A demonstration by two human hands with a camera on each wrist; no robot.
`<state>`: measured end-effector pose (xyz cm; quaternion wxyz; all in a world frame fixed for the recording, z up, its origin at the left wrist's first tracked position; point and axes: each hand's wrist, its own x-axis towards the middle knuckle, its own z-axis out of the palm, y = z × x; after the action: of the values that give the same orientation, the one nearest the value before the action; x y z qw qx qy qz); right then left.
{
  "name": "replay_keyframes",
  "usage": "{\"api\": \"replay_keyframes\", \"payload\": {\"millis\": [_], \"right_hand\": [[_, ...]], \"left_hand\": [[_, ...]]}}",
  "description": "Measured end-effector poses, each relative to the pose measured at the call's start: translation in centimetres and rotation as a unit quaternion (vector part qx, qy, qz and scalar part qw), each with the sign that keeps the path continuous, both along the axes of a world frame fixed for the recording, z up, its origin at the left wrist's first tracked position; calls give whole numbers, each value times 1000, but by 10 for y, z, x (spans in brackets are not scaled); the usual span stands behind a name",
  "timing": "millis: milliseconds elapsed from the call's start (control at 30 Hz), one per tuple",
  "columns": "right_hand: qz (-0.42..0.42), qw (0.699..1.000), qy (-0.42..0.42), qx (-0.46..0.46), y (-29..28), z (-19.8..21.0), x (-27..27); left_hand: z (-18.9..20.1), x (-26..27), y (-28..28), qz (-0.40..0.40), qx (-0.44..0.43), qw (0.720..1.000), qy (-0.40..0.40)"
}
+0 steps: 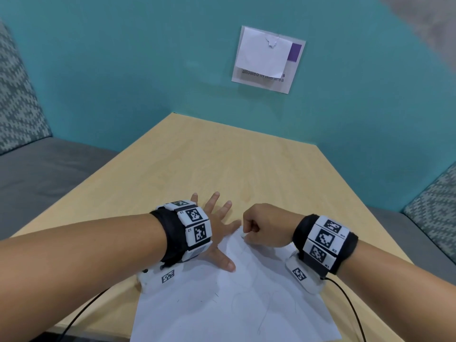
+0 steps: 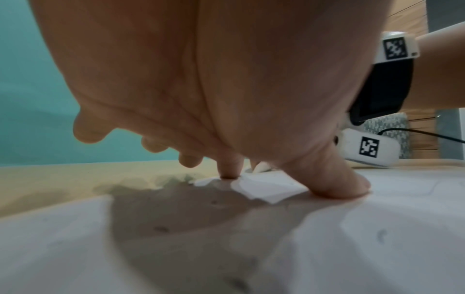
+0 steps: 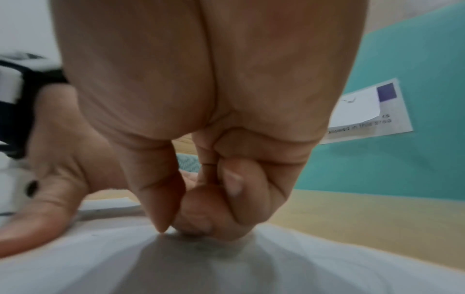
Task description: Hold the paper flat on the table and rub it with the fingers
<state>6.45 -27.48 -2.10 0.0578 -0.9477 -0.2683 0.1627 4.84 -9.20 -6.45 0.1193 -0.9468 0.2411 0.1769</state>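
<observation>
A white sheet of paper (image 1: 222, 304) with faint pencil lines lies at the near edge of the wooden table (image 1: 209, 164). My left hand (image 1: 219, 230) is spread flat at the sheet's far left edge. Its thumb (image 2: 337, 185) presses down on the paper (image 2: 251, 238), and its other fingers reach onto the bare wood. My right hand (image 1: 249, 233) is curled beside it at the sheet's far corner, thumb and forefinger pinching that corner. In the right wrist view the pinching fingertips (image 3: 161, 222) meet on the paper (image 3: 251, 268), with the left hand (image 3: 50, 199) to their left.
A teal wall (image 1: 123, 70) rises behind the table and carries a laminated notice (image 1: 266, 60). Grey bench seats with patterned cushions (image 1: 14, 95) flank the table on both sides. Black cables (image 1: 81, 314) trail from the wrist units over the near table edge.
</observation>
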Motion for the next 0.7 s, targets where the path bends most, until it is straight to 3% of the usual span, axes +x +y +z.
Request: {"api": "replay_keyframes", "payload": {"millis": [400,567,700], "right_hand": [[-19,1000,-6,-4,-5,3,1],[44,998,48,-6,4,1,-20],[-20,1000,8,-11,-6,11,1]], "left_hand": [[8,-3,-3,-31,-19,999,20],[5,-4,0,-30,-29,999,21],[5,-3,-1,-19,-21,999,23]]}}
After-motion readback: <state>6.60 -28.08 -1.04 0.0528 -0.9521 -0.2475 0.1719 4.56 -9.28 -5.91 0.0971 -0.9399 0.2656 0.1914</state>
